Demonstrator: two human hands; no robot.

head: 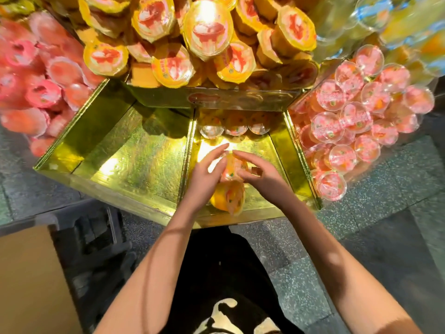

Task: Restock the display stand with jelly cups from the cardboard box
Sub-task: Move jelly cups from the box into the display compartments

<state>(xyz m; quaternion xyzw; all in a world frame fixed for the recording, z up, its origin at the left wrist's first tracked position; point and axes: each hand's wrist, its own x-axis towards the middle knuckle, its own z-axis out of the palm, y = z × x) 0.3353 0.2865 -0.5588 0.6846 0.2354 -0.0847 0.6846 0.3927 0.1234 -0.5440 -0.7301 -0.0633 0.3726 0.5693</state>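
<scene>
Two cups sit between the hands over the right bin [277, 150]: upper cup [232, 166], lower cup [228, 198]. Three back cups [237, 127] line the bin's rear. Left hand [204, 174] presses near-straight fingers to the upper cup; right hand [262, 174] curls round it. Likely light, slick, thin-walled: grip sides, not lid.

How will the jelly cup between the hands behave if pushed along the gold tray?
Likely to roll: the jelly cup is round, and the gold tray looks glossy. Probably stiff but slippery, given its smooth clear plastic.
</scene>
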